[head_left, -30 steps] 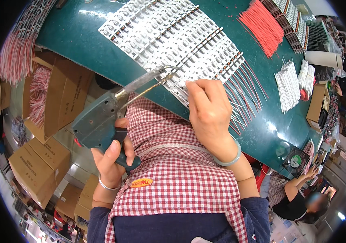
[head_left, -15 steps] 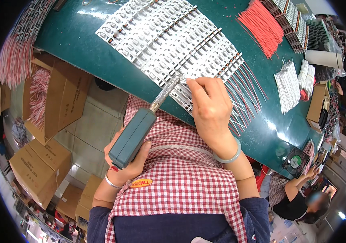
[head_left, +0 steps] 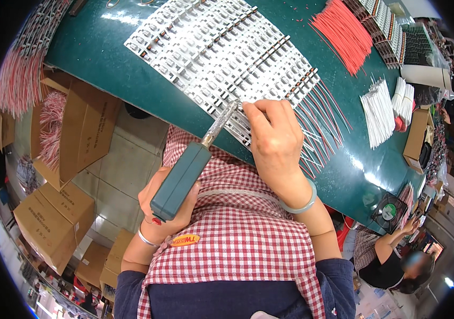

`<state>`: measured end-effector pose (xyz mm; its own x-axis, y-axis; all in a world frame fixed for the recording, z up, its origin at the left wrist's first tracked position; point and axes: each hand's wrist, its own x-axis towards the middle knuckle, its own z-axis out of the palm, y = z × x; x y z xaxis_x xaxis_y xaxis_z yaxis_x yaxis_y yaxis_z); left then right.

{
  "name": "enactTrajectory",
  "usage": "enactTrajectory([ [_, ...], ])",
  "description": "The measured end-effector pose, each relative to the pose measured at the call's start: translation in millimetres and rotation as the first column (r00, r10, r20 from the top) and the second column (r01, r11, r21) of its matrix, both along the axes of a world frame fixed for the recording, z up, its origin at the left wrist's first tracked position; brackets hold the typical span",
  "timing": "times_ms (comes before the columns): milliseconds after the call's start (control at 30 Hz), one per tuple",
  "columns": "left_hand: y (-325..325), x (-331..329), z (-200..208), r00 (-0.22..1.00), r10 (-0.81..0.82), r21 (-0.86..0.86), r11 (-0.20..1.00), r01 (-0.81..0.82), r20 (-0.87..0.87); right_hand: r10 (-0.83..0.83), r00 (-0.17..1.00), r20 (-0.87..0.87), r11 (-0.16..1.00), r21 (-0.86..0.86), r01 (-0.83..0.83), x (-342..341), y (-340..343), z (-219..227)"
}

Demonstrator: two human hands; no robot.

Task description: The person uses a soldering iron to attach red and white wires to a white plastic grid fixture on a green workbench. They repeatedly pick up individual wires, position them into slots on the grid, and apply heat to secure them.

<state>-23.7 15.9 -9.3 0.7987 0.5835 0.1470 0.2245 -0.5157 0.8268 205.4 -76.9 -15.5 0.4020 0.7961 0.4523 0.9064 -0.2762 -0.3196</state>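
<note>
Left hand (head_left: 167, 204) wrapped around teal soldering iron (head_left: 182, 181) at centre frame, tip on white LED strips (head_left: 221, 48) across green table (head_left: 99, 58), right hand (head_left: 275, 143) pinching thin wire there; iron likely light, rigid, gripped by handle only; strips flimsy.

Soldering iron (head_left: 184, 175): matt teal plastic body, shiny metal barrel.
Workbench (head_left: 104, 58): glossy green.
Apron (head_left: 232, 239): checked cloth.
Boxes (head_left: 46, 223): matt cardboard.

tool tip: hidden behind the right hand (head_left: 276, 139) at 12 o'clock
left hand (head_left: 165, 207): palm covered by the soldering iron (head_left: 184, 178)
wire bundles (head_left: 22, 64): cut off at 10 o'clock
</note>
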Motion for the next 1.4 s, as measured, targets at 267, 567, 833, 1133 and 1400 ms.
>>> enactTrajectory([
  [267, -7, -25, -8, 0.979, 0.099, -0.128, 0.984, -0.122, -0.176, -0.002, 1.0, 0.008, 1.0, 0.001, 0.002, 1, 0, -1],
  [567, -7, -22, -14, 0.988, 0.093, -0.198, 0.973, -0.116, -0.12, -0.043, 0.996, -0.075, 0.997, 0.066, 0.048, 1, 0, 8],
  [833, -4, -3, -12, 0.999, 0.03, -0.108, 0.994, -0.033, -0.029, -0.06, 0.997, -0.055, 0.998, 0.001, 0.06, 10, -3, 4],
  [1133, -2, 7, -9, 0.999, 0.006, -0.073, 0.997, -0.009, -0.034, -0.038, 0.999, -0.024, 0.999, 0.002, 0.038, 11, 0, 2],
  [1400, -3, 3, -11, 0.999, -0.002, -0.071, 0.997, -0.002, -0.048, -0.028, 1.0, -0.002, 1.0, 0.01, 0.028, 11, 0, -1],
])
